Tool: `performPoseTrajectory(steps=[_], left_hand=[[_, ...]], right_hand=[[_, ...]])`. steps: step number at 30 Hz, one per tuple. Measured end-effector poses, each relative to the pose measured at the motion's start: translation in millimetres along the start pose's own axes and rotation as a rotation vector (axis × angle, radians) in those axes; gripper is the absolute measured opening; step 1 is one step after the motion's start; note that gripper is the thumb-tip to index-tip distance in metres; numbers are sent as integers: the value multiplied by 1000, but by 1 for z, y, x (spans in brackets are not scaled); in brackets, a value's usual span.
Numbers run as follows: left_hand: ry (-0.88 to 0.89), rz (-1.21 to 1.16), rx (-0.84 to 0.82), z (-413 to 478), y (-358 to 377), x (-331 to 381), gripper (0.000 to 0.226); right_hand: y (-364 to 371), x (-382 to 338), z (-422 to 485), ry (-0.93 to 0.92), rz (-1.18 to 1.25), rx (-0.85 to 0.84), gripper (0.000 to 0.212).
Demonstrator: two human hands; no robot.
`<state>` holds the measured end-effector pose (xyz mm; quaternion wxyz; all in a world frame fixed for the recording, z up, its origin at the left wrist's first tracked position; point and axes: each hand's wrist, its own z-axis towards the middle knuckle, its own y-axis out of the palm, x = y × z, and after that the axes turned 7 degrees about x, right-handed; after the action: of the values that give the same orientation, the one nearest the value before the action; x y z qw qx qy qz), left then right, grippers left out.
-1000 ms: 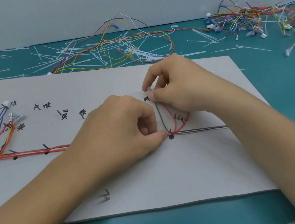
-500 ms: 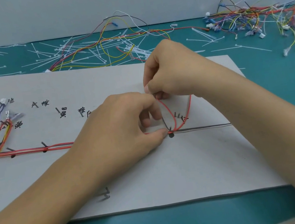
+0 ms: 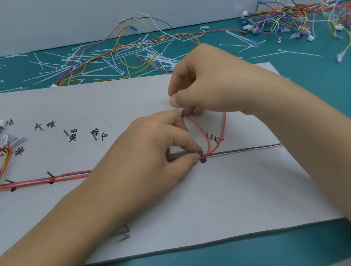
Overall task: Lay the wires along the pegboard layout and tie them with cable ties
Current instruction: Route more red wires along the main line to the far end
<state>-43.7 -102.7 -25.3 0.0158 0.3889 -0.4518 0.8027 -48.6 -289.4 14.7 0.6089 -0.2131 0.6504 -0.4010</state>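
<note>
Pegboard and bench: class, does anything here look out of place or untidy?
Yes. Loose cable ties lie strewn over the bench behind the pegboard, tangled with spare wires. On the board, the red wires follow the line neatly.

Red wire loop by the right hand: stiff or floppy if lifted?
Probably floppy: the red wire bows in loose curves between the right hand and the peg. Likely light: fingertips alone hold it. May slip off unless the left hand pins it.
</note>
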Motion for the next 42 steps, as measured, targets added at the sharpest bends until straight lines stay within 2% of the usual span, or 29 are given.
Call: performPoseTrajectory(steps=[3,5,10,15,19,25,37,42], left_hand=[[12,-3,4,0,0,0,13],[30,19,8,-1,0,2,14],[30,11,27,-2,0,5,16],[4,42,60,-3,-3,8,20],[2,45,74,-4,-3,11,23],[27,50,69,-4,-3,9,24],[63,28,38,-1,-1,4,14],[93,53,45,-2,-2,3,15]], right_hand=[[-15,-4,-18,-77,-136,81,14],[-23,-5,-39,-80,-182,53,15],[-12,9,-97,58,-319,89,6],[15,12,-129,-2,-204,210,6],[19,17,-131,-10,-88,279,17],[12,19,-121,11,-184,215,18],[6,24,-111,95,-60,134,15],[12,14,-104,77,-70,141,20]])
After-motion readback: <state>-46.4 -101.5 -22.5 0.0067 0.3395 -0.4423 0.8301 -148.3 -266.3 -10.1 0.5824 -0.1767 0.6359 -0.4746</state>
